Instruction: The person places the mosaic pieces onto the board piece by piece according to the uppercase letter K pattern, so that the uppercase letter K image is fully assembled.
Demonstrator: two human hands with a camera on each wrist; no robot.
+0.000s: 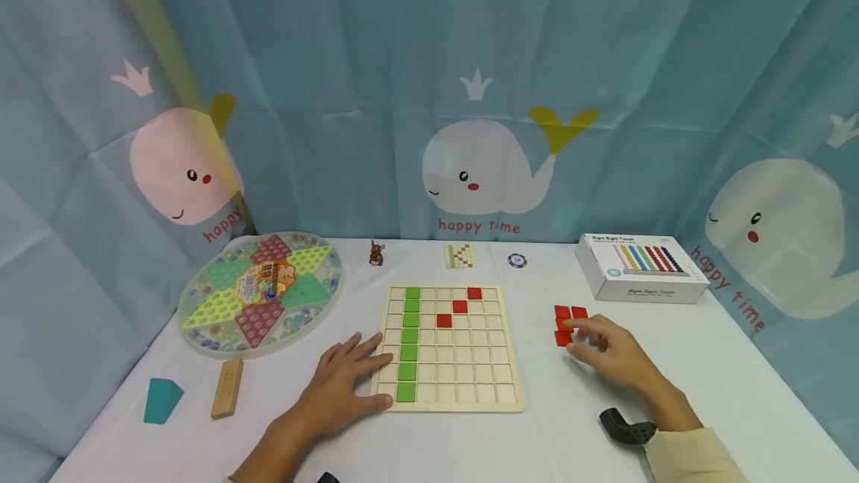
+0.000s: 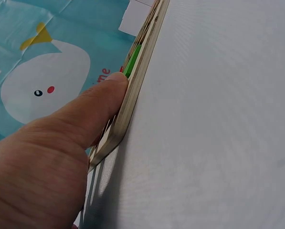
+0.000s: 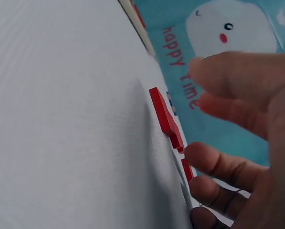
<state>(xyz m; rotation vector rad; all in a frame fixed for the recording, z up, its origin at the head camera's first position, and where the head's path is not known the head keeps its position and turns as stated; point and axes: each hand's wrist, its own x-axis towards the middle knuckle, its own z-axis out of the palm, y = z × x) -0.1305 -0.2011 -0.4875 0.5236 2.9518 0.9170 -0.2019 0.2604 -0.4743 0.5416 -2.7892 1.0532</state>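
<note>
A wooden grid board [image 1: 470, 408] lies flat, with a column of green square tiles [image 1: 408, 335] toward its left side and three red tiles [image 1: 459, 306] in a diagonal at the upper right. My left hand [image 1: 342, 382] rests with spread fingers on the board's left edge; in the left wrist view the thumb [image 2: 97, 107] touches the rim beside a green tile [image 2: 132, 61]. To the right of the board, my right hand [image 1: 614, 352] hovers at a small group of loose red tiles [image 1: 562, 312]. Its fingers are loosely bent, and nothing shows between thumb and fingertips.
A Chinese checkers board [image 1: 228, 345] lies at left, near a wooden block [image 1: 227, 389] and a teal block [image 1: 162, 400]. Along the back are a small mouse figurine [image 1: 376, 253], a pattern card [image 1: 459, 256], a round chip [image 1: 517, 261] and a white box [image 1: 647, 289].
</note>
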